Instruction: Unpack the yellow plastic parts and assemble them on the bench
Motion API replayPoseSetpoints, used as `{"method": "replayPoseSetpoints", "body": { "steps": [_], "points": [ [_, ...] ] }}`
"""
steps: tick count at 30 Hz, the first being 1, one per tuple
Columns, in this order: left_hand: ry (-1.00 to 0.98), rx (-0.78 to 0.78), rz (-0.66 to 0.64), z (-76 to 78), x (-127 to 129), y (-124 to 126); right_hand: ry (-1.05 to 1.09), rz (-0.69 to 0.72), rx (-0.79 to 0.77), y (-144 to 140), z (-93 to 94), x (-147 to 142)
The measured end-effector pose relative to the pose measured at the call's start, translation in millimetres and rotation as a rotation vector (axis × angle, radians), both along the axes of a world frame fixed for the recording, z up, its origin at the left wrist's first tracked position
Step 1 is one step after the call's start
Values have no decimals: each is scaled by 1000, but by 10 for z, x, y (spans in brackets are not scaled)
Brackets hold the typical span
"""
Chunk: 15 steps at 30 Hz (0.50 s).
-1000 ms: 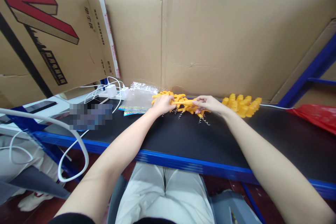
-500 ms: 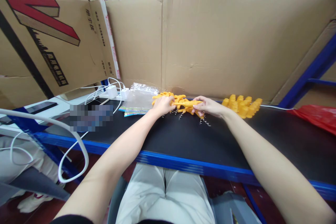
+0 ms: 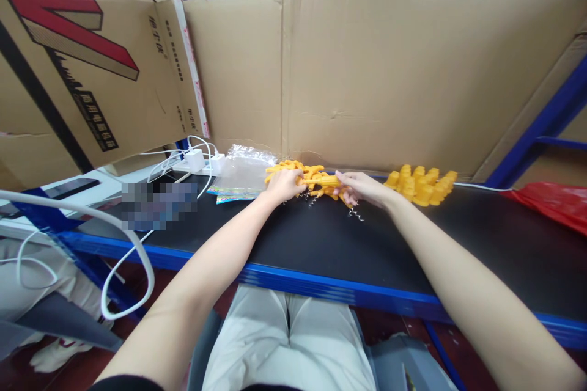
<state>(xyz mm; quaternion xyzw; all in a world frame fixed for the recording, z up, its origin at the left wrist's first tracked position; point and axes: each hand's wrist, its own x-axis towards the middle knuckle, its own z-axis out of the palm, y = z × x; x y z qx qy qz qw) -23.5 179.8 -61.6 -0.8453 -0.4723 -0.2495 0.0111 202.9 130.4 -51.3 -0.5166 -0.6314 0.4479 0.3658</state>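
Observation:
My left hand (image 3: 285, 184) is closed on the left end of a slim yellow plastic piece (image 3: 325, 181) above the black table top. Opposite it, my right hand (image 3: 362, 188) grips the right end, with thumb and fingers wrapped over that tip. The piece lies level between both hands, its exact kind unclear. Behind and beneath it, a heap of yellow branching plastic parts (image 3: 313, 168) is partly covered by my hands. Thin curly metal wires (image 3: 354, 214) stick out toward me below the heap and right hand.
To the left lies a clear plastic bag (image 3: 247, 172) with a colourful edge, near white chargers (image 3: 195, 160) and cables. A yellow block of stubby knobs (image 3: 422, 185) stands right of my right hand. Red plastic (image 3: 550, 204) lies far right. Cardboard (image 3: 367, 73) walls the back.
My right hand has shifted slightly left and its fingers now cover more of the piece's right end. My left hand stays in place.

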Motion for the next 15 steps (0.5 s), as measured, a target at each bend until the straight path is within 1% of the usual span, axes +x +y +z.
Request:
{"method": "replayPoseSetpoints", "body": {
  "steps": [6, 10, 15],
  "points": [
    [-19, -24, 22, 16, 24, -43, -19, 20, 102, -5, 3, 45],
    [-26, -5, 20, 24, 27, -63, -17, 25, 122, 31, -27, 61],
    [-21, 9, 16, 13, 23, -49, 2, 15, 111, 53, -67, 51]
  ]
}}
